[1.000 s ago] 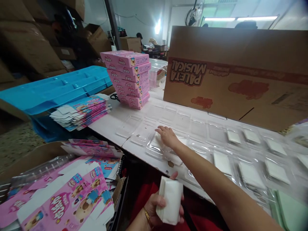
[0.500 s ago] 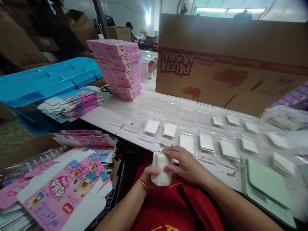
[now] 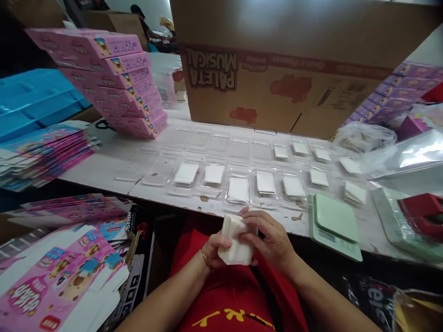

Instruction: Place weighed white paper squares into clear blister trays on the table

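Note:
A thick stack of white cards [image 3: 236,242] sits in my left hand [image 3: 215,247], held over my lap just below the table's front edge. My right hand [image 3: 270,240] lies on the stack's right side with its fingers pinched at the top card. In front of both hands, clear plastic blister trays [image 3: 162,169] lie in rows on the white table [image 3: 104,157]. Many trays hold one white card [image 3: 238,189] each. The trays toward the left stand bare.
A green scale [image 3: 335,220] rests at the table's front right. A big brown carton [image 3: 277,87] stands behind the trays. Pink boxes [image 3: 117,78] are stacked at back left, flat pink box blanks [image 3: 38,152] lie left, more blanks [image 3: 62,276] low left. A red object [image 3: 422,214] lies right.
My right hand left the tray on the table and came back to the card stack in my left hand. The view swung right and down.

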Tool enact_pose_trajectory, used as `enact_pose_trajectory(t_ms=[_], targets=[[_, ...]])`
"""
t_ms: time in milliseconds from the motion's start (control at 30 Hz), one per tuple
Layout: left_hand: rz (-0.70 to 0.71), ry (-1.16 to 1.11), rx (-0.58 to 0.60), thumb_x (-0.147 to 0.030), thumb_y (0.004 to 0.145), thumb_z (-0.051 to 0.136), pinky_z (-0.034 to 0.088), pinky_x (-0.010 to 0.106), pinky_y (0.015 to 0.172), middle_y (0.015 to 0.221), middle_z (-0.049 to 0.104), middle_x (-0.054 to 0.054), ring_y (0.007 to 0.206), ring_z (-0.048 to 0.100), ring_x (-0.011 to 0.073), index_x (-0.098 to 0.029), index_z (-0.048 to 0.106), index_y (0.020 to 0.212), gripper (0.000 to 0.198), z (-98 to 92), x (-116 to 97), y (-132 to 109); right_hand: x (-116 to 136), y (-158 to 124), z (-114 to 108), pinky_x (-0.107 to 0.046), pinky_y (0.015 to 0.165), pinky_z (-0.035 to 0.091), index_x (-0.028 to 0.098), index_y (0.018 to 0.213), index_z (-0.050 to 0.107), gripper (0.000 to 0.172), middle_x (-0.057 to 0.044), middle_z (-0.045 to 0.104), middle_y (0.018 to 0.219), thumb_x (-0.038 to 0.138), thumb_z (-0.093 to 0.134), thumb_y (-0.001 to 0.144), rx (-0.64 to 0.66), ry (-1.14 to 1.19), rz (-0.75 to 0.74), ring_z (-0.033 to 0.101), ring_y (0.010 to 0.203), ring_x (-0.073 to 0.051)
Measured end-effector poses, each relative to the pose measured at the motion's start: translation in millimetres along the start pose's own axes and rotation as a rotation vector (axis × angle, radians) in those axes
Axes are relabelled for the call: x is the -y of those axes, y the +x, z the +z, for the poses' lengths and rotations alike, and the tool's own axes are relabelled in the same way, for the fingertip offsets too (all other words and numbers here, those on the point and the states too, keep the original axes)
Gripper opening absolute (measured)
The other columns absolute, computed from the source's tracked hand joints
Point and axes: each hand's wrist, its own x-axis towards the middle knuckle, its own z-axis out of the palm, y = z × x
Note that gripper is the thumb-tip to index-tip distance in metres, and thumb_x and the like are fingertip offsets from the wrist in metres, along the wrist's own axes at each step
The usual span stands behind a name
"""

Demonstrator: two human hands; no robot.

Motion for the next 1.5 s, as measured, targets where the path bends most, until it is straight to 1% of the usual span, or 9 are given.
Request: enact_pose_trajectory(t_ms=[167,300,400,600,900,1100,1267,1400,1500], targets=[[0.009,-0.019,0.0,-0.017,0.057,0.056,0.042,0.046,0.081,0.097,0.062,0.011,0.089,0.058,0.0279,-0.012,0.051,0.115,0.059,6.3,-4.4,16.5,-9.1,-5.4,-4.3,-0.032,0.081,0.046,0.022,0.097,0.055,0.022,-0.006,0.059,0.1,0.01,0.053,0.078,-0.134,-0.015,-0.06,0.054,0.097,-0.018],[0.02,0.011,0.009,-0.008,0.053,0.056,0.046,0.044,0.073,0.115,0.055,0.008,0.087,0.059,0.0266,-0.028,0.027,0.133,0.087,12.2,-10.2,28.6,-13.0,-3.5,-13.0,-0.033,0.077,0.046,0.022,0.085,0.054,0.014,-0.005,0.058,0.091,0.011,0.053,0.076,-0.109,-0.001,0.01,0.054,0.091,-0.018],[0.037,0.043,0.016,-0.009,0.052,0.057,0.047,0.04,0.067,0.113,0.055,0.008,0.082,0.06,0.0256,-0.031,0.017,0.137,0.096,12.5,-13.2,37.0,-17.2,-3.5,-19.3,-0.033,0.076,0.044,0.021,0.077,0.051,0.016,-0.004,0.056,0.088,0.006,0.051,0.072,-0.07,-0.016,0.029,0.052,0.088,-0.018],[-0.001,-0.005,-0.008,-0.01,0.052,0.057,0.042,0.038,0.079,0.109,0.057,0.006,0.091,0.056,0.0236,-0.028,0.017,0.137,0.096,11.1,-9.4,51.4,-23.5,-6.0,-31.6,-0.035,0.079,0.039,0.02,0.075,0.047,0.016,-0.003,0.058,0.091,0.006,0.052,0.071,0.006,-0.059,-0.002,0.052,0.088,-0.018],[0.031,0.125,-0.033,-0.006,0.049,0.058,0.036,0.042,0.086,0.115,0.052,0.008,0.098,0.053,0.0257,-0.027,0.016,0.137,0.1,15.5,-8.3,62.2,-23.8,-6.8,-37.3,-0.032,0.072,0.041,0.02,0.076,0.047,0.011,-0.004,0.058,0.084,0.01,0.051,0.077,-0.06,-0.089,0.043,0.051,0.082,-0.017],[0.026,0.186,-0.016,-0.006,0.047,0.06,0.035,0.041,0.086,0.111,0.056,0.008,0.102,0.051,0.0286,-0.025,0.016,0.137,0.103,9.6,-7.8,62.9,-25.9,-8.0,-36.4,-0.031,0.07,0.04,0.021,0.076,0.045,0.013,-0.002,0.052,0.077,0.011,0.054,0.074,-0.007,-0.042,0.07,0.049,0.08,-0.017],[0.045,0.139,-0.036,-0.008,0.049,0.058,0.037,0.037,0.082,0.107,0.057,0.006,0.094,0.054,0.0242,-0.025,0.014,0.138,0.1,8.6,-3.5,61.0,-24.1,-9.7,-35.9,-0.032,0.072,0.037,0.02,0.075,0.047,0.007,-0.004,0.053,0.082,0.014,0.049,0.079,0.031,-0.179,0.025,0.046,0.08,-0.017],[0.021,0.078,-0.037,-0.008,0.052,0.057,0.039,0.035,0.079,0.103,0.059,0.004,0.088,0.056,0.0205,-0.026,0.015,0.138,0.097,6.4,-2.0,60.9,-23.5,-9.8,-34.6,-0.031,0.069,0.035,0.018,0.072,0.047,0.013,-0.004,0.051,0.075,0.013,0.042,0.083,0.045,-0.272,-0.052,0.044,0.073,-0.016],[-0.012,0.061,-0.045,-0.007,0.051,0.056,0.039,0.035,0.08,0.11,0.056,0.006,0.091,0.055,0.0212,-0.027,0.016,0.137,0.097,4.4,-1.4,62.7,-24.5,-10.6,-35.3,-0.033,0.073,0.034,0.018,0.084,0.051,0.009,-0.004,0.053,0.075,0.013,0.043,0.082,0.069,-0.323,-0.05,0.045,0.074,-0.016]])
